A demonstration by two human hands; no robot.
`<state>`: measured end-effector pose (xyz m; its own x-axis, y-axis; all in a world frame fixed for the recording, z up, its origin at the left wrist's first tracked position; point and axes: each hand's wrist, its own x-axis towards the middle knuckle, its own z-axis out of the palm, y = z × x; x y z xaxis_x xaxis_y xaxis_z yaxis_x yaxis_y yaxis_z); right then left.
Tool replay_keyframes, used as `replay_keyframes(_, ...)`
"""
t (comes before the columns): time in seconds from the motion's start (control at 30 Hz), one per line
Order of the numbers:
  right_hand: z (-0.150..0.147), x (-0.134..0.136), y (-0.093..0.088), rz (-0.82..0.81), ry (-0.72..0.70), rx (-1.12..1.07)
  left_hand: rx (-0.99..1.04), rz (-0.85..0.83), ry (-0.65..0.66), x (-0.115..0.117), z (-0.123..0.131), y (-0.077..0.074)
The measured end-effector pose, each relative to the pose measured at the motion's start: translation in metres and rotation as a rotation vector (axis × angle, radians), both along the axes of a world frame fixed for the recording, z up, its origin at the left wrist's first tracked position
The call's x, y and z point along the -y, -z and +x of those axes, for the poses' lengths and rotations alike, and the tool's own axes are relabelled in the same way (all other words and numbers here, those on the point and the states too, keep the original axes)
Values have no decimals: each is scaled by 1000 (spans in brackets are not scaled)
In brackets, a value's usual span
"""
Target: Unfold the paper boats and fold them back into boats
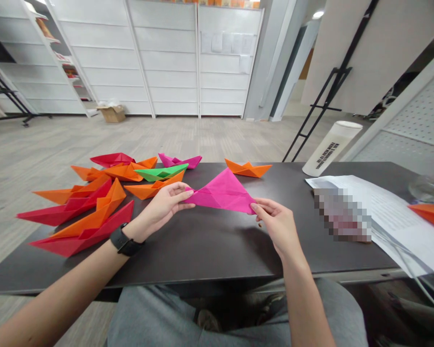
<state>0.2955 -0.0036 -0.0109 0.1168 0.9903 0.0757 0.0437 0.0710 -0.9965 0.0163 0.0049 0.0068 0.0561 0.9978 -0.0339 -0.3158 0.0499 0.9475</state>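
Note:
A folded piece of magenta paper, shaped like a wide triangle with its peak upward, is held up over the dark table. My left hand pinches its left corner between thumb and fingers. At the opposite corner, my right hand has the paper gripped the same way. Just beyond the left hand lie a green paper boat and an orange paper boat. Behind the paper, another orange paper boat sits alone near the far edge.
Several red and orange paper boats crowd the table's left side. A white cylinder with black lettering stands at the back right. Printed sheets, a pixelated item, a cable and an orange paper piece lie on the right.

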Motion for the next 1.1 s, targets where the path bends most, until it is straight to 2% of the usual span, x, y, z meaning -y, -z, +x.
replay_keyframes(0.2,0,1,0,14,-37,-37,0,-32,6,0,0,-1)
replay_keyframes(0.37,0,1,-1,-4,-88,-47,-61,49,-65,2,3,-4)
replay_keyframes(0.47,0,1,0,-8,-55,-46,-78,74,-76,4,5,-5)
replay_keyframes(0.87,1,-1,3,-53,10,-45,-79,16,14,4,6,-6)
replay_keyframes(1.1,2,-1,3,-20,-4,-30,-96,3,11,6,7,-7)
